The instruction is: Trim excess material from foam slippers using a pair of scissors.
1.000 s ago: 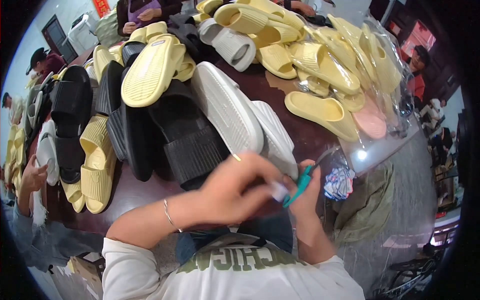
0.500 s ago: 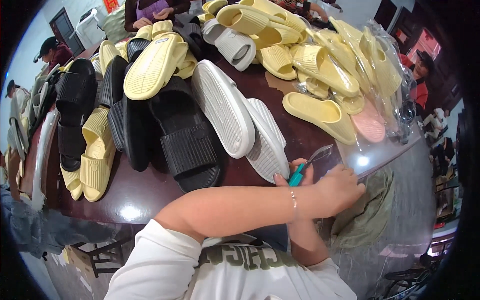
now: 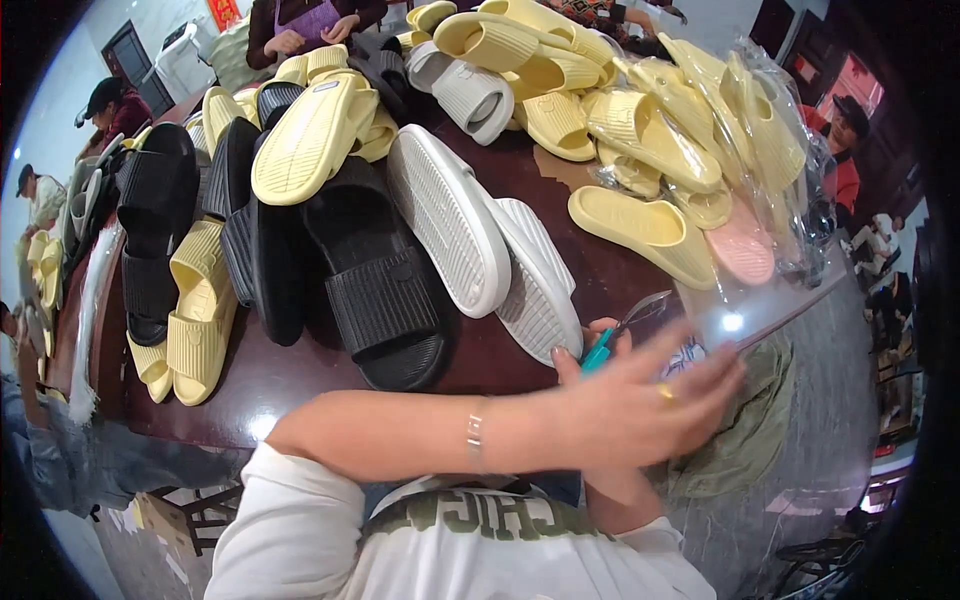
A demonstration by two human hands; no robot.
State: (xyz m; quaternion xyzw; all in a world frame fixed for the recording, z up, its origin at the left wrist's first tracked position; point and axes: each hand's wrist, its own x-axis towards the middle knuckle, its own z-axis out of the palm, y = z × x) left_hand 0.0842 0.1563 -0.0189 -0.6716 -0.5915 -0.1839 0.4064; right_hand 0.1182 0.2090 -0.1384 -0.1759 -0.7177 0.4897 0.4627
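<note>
My right hand (image 3: 622, 340) is closed around a teal-handled tool (image 3: 598, 352) with a thin, curved metal end; its exact kind is unclear. The thumb of this hand is beside the lower end of a white slipper (image 3: 540, 290), which lies sole up. My left arm crosses over my right forearm. At its end, my left hand (image 3: 650, 405), with a ring on one finger, is blurred by motion, its fingers stretched out and apart. Between these fingers shows a small blue-and-white patterned thing (image 3: 686, 356) near the table's edge; whether they touch it cannot be told.
Black slippers (image 3: 385, 300) and yellow slippers (image 3: 195, 330) crowd the dark table's left. A clear plastic bag (image 3: 765, 140) covers yellow slippers at the right, near a pink slipper (image 3: 740, 245). Green cloth (image 3: 745, 415) hangs by the right corner. Other people are around the room.
My left hand has moved slightly toward me and its fingers have opened from a closed pose. The blue-and-white patterned thing now shows. My right hand keeps the teal-handled tool in nearly the same place.
</note>
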